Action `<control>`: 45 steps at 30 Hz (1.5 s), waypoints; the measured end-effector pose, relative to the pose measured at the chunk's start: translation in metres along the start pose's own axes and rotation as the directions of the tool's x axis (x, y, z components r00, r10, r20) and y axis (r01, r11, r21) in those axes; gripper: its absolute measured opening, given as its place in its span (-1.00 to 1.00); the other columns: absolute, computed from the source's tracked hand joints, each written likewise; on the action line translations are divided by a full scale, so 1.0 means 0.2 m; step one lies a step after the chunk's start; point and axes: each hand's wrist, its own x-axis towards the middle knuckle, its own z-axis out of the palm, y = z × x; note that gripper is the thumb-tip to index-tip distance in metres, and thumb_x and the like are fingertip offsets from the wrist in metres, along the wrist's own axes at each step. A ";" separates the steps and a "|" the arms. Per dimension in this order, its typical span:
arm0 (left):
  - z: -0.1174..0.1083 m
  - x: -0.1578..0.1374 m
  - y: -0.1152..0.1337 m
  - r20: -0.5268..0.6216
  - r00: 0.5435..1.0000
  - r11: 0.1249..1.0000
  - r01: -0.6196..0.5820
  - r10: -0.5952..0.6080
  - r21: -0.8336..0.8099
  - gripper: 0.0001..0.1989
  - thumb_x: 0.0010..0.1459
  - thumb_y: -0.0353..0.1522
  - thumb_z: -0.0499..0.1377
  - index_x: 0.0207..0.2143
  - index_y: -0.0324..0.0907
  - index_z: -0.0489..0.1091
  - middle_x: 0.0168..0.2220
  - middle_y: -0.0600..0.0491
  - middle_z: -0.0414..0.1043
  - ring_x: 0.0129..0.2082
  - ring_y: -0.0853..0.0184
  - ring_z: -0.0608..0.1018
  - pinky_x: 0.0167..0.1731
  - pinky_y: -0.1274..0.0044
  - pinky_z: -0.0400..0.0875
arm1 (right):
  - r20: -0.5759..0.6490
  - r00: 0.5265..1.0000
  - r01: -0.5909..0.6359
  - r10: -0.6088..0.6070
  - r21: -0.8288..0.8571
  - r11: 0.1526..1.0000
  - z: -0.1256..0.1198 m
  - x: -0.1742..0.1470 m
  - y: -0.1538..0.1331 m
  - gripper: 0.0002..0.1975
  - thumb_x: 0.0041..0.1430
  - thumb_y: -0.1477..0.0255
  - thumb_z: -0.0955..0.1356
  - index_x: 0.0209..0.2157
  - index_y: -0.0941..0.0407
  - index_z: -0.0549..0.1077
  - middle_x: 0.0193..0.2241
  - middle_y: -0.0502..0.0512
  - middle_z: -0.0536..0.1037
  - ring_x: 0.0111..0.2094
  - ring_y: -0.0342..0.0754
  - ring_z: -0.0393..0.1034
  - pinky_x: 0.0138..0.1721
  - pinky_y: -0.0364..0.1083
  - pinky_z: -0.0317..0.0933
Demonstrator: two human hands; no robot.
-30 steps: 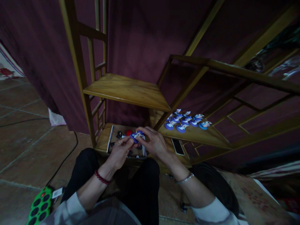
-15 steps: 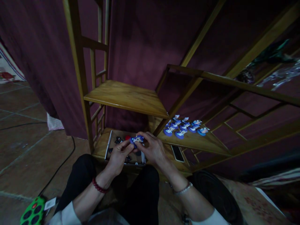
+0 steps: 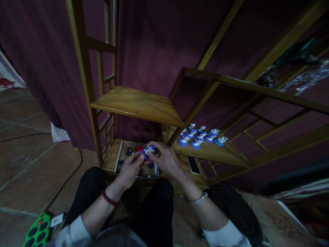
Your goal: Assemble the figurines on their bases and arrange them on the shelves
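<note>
Both my hands hold one small purple-and-white figurine above an open box. My left hand grips its round purple base between thumb and fingers. My right hand pinches the head end, thumb over the front. The figurine lies tilted between them. Below, the shallow cardboard box holds several dark small pieces and a red one, partly hidden by my hands. To the right, several similar figurines on purple and blue bases stand grouped on a wooden shelf.
A phone lies on the lower board right of the box. An upper shelf board juts out above the box, with wooden posts around it. A green device with dark round pads and a black cable lie on the tiled floor.
The figurine is turned slightly between my hands, its head now a little more upright. Both hands keep their grip, and the whole view has shifted slightly.
</note>
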 end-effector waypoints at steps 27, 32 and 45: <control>0.04 -0.02 0.11 0.130 0.991 0.983 0.053 -0.030 -0.178 -0.78 0.04 -0.41 0.20 -0.21 -0.28 0.42 -0.28 0.00 0.48 -0.31 0.37 0.54 -0.20 0.56 0.41 | 0.234 0.968 0.027 -0.087 0.248 0.968 -0.15 0.14 -0.01 -0.71 0.09 0.36 0.31 -0.12 0.07 0.41 -0.22 0.03 0.51 -0.26 -0.10 0.40 -0.26 -0.12 0.30; 0.04 -0.02 0.13 0.128 0.991 0.980 0.062 -0.038 -0.187 -0.77 0.03 -0.43 0.21 -0.20 -0.29 0.41 -0.26 -0.01 0.48 -0.30 0.36 0.54 -0.17 0.55 0.41 | 0.262 0.961 0.032 -0.092 0.224 0.974 -0.16 0.15 -0.02 -0.70 0.06 0.39 0.33 -0.11 0.06 0.41 -0.21 0.02 0.52 -0.26 -0.11 0.40 -0.27 -0.13 0.29; 0.04 -0.03 0.15 0.105 0.994 0.975 0.064 -0.043 -0.214 -0.72 -0.04 -0.46 0.27 -0.21 -0.28 0.41 -0.29 0.02 0.50 -0.35 0.40 0.55 -0.27 0.65 0.44 | 0.296 0.947 0.071 -0.127 0.191 0.979 -0.17 0.19 -0.03 -0.71 0.08 0.40 0.30 -0.12 0.06 0.40 -0.25 -0.02 0.52 -0.33 -0.15 0.40 -0.33 -0.18 0.27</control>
